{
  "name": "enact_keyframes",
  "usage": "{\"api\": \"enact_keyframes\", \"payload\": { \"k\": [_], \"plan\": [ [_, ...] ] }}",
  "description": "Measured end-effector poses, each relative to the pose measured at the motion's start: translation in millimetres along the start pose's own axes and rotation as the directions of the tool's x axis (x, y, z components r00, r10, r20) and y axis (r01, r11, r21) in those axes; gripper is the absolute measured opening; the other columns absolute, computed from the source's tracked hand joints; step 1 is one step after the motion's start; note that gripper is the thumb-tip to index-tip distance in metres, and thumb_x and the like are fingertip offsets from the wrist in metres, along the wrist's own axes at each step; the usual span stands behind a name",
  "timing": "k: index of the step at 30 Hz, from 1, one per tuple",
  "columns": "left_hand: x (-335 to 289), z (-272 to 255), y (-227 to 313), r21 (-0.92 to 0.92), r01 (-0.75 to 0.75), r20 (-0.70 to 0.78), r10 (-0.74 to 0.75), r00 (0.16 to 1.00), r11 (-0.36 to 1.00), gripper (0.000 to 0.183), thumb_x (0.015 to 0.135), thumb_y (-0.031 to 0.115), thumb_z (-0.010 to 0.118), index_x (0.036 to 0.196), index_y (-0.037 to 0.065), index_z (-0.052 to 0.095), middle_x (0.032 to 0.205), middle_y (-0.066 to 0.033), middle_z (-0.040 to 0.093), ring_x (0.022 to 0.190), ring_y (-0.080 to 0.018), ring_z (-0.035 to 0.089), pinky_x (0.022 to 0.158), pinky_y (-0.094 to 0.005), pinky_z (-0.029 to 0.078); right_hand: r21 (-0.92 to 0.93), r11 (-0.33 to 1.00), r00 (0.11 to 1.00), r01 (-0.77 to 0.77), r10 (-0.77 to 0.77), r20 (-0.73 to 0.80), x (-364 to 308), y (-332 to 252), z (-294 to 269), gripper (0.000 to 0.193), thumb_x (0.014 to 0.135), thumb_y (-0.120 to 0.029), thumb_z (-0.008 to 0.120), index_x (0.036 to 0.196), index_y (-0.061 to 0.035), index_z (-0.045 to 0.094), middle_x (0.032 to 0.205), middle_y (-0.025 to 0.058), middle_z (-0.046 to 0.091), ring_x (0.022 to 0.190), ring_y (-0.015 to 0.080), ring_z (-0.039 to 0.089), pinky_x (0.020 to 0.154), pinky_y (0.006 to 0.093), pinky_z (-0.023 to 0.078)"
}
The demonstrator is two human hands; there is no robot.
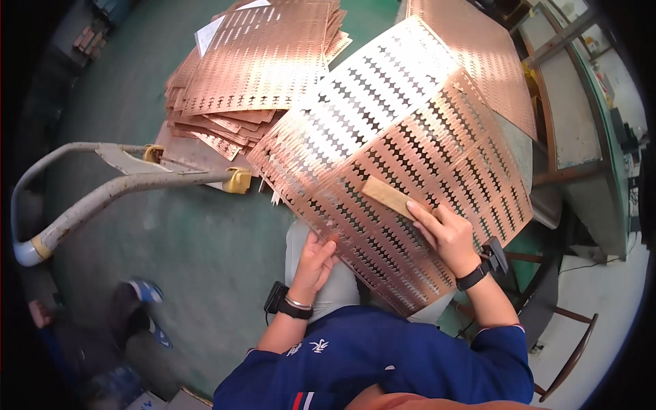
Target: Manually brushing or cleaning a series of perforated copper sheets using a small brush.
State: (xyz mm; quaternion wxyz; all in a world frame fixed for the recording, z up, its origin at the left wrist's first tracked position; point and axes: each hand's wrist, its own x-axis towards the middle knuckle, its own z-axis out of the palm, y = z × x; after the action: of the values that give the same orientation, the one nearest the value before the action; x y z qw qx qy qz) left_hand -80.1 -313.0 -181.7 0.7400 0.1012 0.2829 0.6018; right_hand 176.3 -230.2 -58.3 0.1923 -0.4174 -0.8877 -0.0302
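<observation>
A large copper-coloured perforated sheet (478,167) slopes across my lap, with rows of small star-like cutouts. Its far left half shines white with glare. My left hand (313,266) grips the near left edge, thumb on top and fingers partly hidden beneath. In my right hand (445,239) is a flat wooden strip (387,198), held by its near end with the index finger stretched along it. The strip lies over the middle of the sheet, touching or just above it; I cannot tell which. Both wrists wear dark bands with small black devices.
A fanned stack of similar copper sheets (256,68) lies ahead to the left. Beside it juts a worn metal trolley handle (130,181) with yellow ends. More copper sheeting (478,48) lies far right, by a green-edged bench (581,116). Another person's blue shoe (147,292) shows at left.
</observation>
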Motion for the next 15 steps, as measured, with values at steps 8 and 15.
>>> {"api": "enact_keyframes", "payload": {
  "k": [8, 15],
  "plan": [
    [31, 5, 47, -0.082, -0.186, 0.052, 0.191, 0.980, 0.979, 0.060, 0.093, 0.003, 0.057, 0.146, 0.011, 0.029, 0.139, -0.0092, 0.047, 0.126, -0.0224, 0.049, 0.102, -0.0409, 0.045, -0.111, 0.949, 0.952, -0.295, 0.281, -0.125, 13, 14, -7, 0.042, 0.089, -0.014, 0.063, 0.131, -0.0232, 0.060, 0.074, 0.0062, 0.052, 0.056, 0.0219, 0.055, 0.050, 0.0344, 0.046],
    [27, 30, 50, 0.124, -0.271, -0.013, 0.274, 0.962, 0.955, 0.061, 0.095, -0.001, 0.052, 0.148, 0.010, 0.025, 0.143, -0.0086, 0.042, 0.128, -0.0208, 0.046, 0.107, -0.0367, 0.039, 0.043, 0.988, 0.988, -0.150, 0.151, -0.031, 36, -49, 25, 0.049, 0.083, -0.010, 0.069, 0.129, -0.0224, 0.061, 0.071, 0.0058, 0.053, 0.054, 0.0198, 0.055, 0.049, 0.0329, 0.048]
  ]
}}
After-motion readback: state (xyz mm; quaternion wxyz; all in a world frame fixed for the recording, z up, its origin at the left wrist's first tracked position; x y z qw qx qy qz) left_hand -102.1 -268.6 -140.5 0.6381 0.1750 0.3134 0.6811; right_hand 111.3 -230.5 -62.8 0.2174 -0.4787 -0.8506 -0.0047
